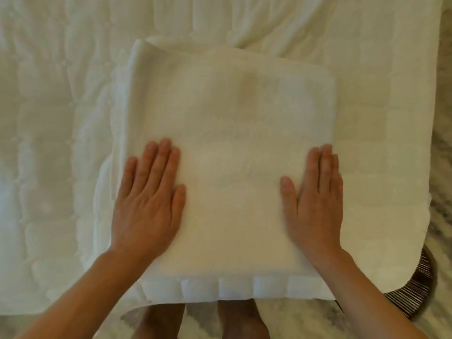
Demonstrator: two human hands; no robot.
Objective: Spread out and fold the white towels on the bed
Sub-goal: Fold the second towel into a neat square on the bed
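A quilted white bed point(56, 148) is filling most of the view, its near corner hanging over a marbled floor point(442, 216). On that corner a white towel point(234, 133) is lying folded into a thick, roughly square pad, with a loose fold curling up at its far left edge. The left hand point(149, 199) is pressing flat near the towel's left edge and the right hand point(315, 201) near its right, both open with fingers together and nothing gripped, apparently smoothing the layers so the fold sets evenly. A striped round object point(415, 287) is peeking from beneath the bed corner.
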